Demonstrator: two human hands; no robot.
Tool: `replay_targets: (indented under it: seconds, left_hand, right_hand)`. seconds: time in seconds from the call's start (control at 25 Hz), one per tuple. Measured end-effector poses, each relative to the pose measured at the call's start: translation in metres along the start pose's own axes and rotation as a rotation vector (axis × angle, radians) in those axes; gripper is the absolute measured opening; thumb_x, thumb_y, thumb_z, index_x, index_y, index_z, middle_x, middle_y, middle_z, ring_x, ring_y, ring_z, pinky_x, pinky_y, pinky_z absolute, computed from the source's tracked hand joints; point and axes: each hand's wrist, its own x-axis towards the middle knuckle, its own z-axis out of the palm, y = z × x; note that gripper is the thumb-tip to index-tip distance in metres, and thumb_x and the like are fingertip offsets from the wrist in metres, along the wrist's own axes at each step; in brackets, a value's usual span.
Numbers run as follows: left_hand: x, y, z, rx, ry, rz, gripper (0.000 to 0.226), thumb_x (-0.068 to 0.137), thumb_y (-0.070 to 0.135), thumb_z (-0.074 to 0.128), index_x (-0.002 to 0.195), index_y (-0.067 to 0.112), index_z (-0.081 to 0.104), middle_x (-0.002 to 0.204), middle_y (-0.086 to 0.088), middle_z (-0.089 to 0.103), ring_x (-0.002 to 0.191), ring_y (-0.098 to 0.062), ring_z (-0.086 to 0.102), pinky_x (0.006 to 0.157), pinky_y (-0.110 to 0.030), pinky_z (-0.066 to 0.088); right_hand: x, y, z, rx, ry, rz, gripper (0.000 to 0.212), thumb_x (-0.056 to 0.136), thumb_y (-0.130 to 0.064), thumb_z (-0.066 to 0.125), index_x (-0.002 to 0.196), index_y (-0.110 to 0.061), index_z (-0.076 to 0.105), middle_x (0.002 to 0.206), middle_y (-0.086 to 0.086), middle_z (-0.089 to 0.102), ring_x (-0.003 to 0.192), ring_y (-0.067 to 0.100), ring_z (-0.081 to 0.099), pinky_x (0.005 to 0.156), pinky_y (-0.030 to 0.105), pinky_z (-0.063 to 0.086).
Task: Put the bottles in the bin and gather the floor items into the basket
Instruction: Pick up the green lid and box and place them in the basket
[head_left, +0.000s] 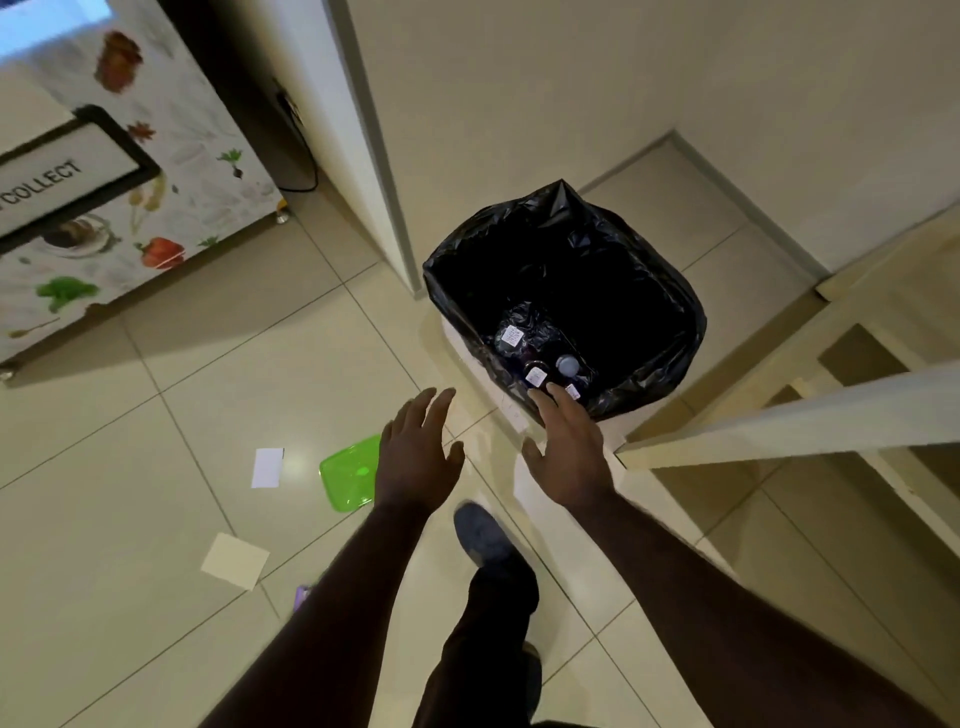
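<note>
A bin lined with a black bag (649, 291) stands on the tiled floor against the wall. Inside it, near the front, lie bottles (537, 364) with small white labels and a grey cap. My right hand (569, 452) hovers just in front of the bin's near rim, fingers straight and empty. My left hand (418, 457) is beside it, to the left, fingers spread and holding nothing. On the floor to the left lie a green translucent lid (345, 475), a white card (267, 467), a cream paper square (235, 561) and a small purple item (301, 597), partly hidden by my left forearm.
A cabinet printed with vegetables (156, 171) and a sign reading COLLECT stands at the left. A pale wooden frame (779, 431) juts in from the right, close to the bin. My foot in a blue shoe (483, 535) is on the tiles below my hands.
</note>
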Motion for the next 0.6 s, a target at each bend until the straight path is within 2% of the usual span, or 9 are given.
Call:
replay_targets:
  seconds: [0.28,0.6]
  left_hand:
    - [-0.133,-0.024,-0.016,-0.023,0.083,0.036,0.068,0.083,0.019,0.068,0.145,0.013,0.042,0.145,-0.010,0.047,0.133,-0.029,0.043,0.106,-0.045,0.039]
    - [-0.237,-0.105,-0.036,-0.052,0.058,-0.006,0.066,0.081,0.015,0.070,0.142,0.012,0.046,0.144,-0.010,0.049,0.132,-0.029,0.047,0.105,-0.043,0.041]
  right_hand:
    - [-0.113,-0.026,0.018,0.085,0.056,0.006,0.064,0.090,-0.022,0.061,0.148,-0.017,0.037,0.159,0.007,0.027,0.146,0.025,0.026,0.116,0.042,0.027]
    - [-0.203,-0.090,0.084,0.123,-0.041,0.024,0.063,0.089,-0.024,0.061,0.147,-0.020,0.039,0.159,0.005,0.028,0.145,0.023,0.030,0.115,0.037,0.025]
